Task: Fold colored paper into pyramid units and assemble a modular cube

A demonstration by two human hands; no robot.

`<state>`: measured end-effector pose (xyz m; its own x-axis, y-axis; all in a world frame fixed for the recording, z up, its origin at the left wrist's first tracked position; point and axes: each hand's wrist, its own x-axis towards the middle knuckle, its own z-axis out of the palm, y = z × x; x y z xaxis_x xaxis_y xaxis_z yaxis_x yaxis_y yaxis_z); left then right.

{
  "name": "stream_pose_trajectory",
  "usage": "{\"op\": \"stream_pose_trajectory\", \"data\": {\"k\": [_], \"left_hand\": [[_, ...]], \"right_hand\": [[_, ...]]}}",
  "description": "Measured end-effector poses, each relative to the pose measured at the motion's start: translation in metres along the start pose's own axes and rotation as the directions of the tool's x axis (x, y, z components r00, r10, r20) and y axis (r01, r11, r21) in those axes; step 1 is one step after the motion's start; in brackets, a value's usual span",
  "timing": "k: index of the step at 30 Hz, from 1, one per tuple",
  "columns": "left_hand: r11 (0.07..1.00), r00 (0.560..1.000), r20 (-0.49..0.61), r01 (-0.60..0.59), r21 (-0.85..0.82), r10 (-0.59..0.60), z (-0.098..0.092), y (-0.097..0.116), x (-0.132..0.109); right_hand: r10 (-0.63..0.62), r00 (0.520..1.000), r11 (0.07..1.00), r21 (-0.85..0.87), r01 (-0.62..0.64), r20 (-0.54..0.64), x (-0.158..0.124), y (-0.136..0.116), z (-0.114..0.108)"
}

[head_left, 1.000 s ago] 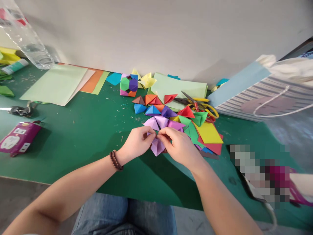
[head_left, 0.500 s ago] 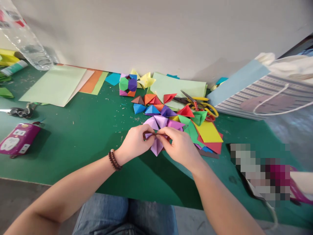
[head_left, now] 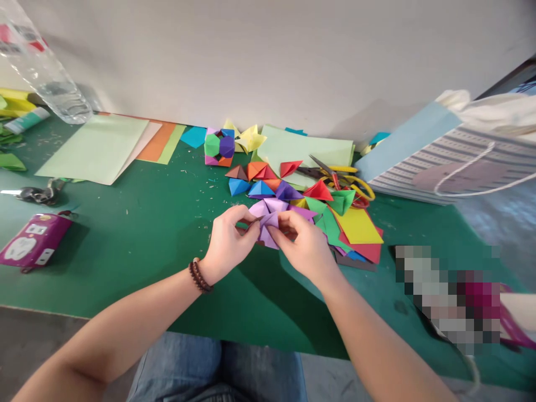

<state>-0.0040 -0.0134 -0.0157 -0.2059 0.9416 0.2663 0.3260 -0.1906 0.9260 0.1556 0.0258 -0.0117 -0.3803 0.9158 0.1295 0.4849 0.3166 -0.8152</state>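
Note:
My left hand [head_left: 230, 240] and my right hand [head_left: 304, 245] both pinch a folded lilac paper origami unit [head_left: 268, 230] between their fingertips, above the green work mat [head_left: 125, 262]. The fingers hide part of the unit. Just behind it and touching my fingers lies a cluster of lilac origami units [head_left: 268, 207]. Beyond that are many coloured triangular paper units [head_left: 259, 190]. A beaded bracelet [head_left: 200, 277] circles my left wrist.
Behind the units lie a modular origami ball [head_left: 219, 147], paper sheets [head_left: 94, 148] and yellow-handled scissors [head_left: 335, 178]. A striped paper bag [head_left: 452, 162] stands at right, a plastic bottle [head_left: 44, 70] at left, a purple box [head_left: 37, 240] near the mat's left side, and a pixelated object [head_left: 448, 296] at lower right.
Both hands have moved up and closer together. The lilac unit has turned, and its lower point no longer hangs below my fingers.

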Motion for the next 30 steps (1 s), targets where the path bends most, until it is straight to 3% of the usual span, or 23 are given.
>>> {"op": "stream_pose_trajectory", "data": {"k": [6,11,18,25,30], "left_hand": [[1.000,1.000,0.000,-0.026,-0.005,0.026,0.005,-0.002,-0.003],[0.997,0.991,0.122,0.053,-0.047,-0.047,0.004,0.000,-0.001],[1.000,0.969,0.246,0.004,0.021,-0.009,0.000,-0.001,0.003],[0.977,0.945,0.311,-0.150,0.154,0.096,-0.003,-0.003,0.005],[0.895,0.934,0.287,-0.303,0.327,0.211,0.000,-0.001,0.001]], "right_hand": [[-0.040,0.999,0.996,-0.080,0.037,-0.036,0.000,-0.001,0.000],[-0.126,0.992,0.984,-0.132,0.123,-0.011,0.000,-0.001,-0.004],[-0.126,0.991,0.965,-0.224,0.133,0.048,0.001,0.000,-0.009],[-0.134,0.988,0.946,-0.286,0.151,0.080,0.001,-0.004,-0.009],[-0.124,0.986,0.950,-0.274,0.150,0.110,0.001,-0.008,-0.010]]}}
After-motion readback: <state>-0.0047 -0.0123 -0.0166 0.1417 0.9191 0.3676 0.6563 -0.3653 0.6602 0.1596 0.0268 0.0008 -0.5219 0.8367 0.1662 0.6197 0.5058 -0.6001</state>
